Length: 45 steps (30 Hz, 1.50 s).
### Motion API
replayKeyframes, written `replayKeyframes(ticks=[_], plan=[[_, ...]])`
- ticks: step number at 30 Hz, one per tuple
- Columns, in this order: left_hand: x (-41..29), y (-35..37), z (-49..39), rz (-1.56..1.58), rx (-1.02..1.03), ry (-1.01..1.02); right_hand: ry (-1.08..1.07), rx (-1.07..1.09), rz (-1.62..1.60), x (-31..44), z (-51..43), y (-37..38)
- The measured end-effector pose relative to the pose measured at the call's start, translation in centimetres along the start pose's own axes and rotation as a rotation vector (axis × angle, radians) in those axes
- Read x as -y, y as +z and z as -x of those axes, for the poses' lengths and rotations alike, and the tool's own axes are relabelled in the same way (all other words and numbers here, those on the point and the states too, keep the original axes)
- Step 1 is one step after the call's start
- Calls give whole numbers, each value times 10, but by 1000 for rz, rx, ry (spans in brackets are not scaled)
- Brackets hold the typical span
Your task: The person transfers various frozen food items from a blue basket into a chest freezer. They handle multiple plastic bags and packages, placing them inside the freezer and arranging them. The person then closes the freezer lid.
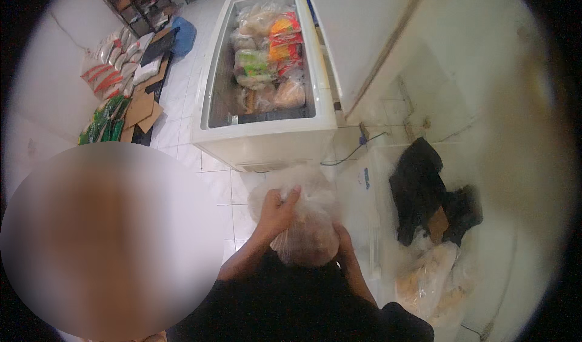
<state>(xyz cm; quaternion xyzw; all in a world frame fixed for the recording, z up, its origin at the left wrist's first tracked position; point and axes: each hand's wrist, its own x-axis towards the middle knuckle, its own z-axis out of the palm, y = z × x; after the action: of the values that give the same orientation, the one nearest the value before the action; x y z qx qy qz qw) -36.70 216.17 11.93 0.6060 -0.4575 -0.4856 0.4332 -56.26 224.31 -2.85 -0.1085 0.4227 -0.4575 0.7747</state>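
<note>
Close to my body I hold a clear plastic bag with brownish contents that I cannot make out. My left hand grips the gathered upper part of the bag, thumb on top. Against its right side rests my right hand, supporting it, with most fingers hidden behind the plastic. Beyond the bag stands a white chest freezer with its lid raised. Inside lie several bagged goods, among them a green-printed bag, red and orange packets and a clear bag of pinkish-brown contents.
Stacked sacks and flattened cardboard lie along the left wall. A shelving rack stands behind them. To my right, dark cloth and a clear bag rest on a white surface. A cable crosses beside the freezer.
</note>
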Motion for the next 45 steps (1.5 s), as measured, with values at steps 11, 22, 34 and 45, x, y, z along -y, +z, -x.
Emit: replayKeyframes(ticks=[11, 22, 34, 45], plan=[[-65, -120, -179, 37, -496, -131, -38, -279, 854, 24, -228, 23], [-55, -131, -464, 60, -289, 48, -229, -1313, 777, 106, -463, 64], [208, 12, -793, -593, 73, 211, -178, -1781, 1003, 102, -477, 88], [412, 65, -806, -721, 414, 132, -143, -1833, 1005, 91, -490, 102]])
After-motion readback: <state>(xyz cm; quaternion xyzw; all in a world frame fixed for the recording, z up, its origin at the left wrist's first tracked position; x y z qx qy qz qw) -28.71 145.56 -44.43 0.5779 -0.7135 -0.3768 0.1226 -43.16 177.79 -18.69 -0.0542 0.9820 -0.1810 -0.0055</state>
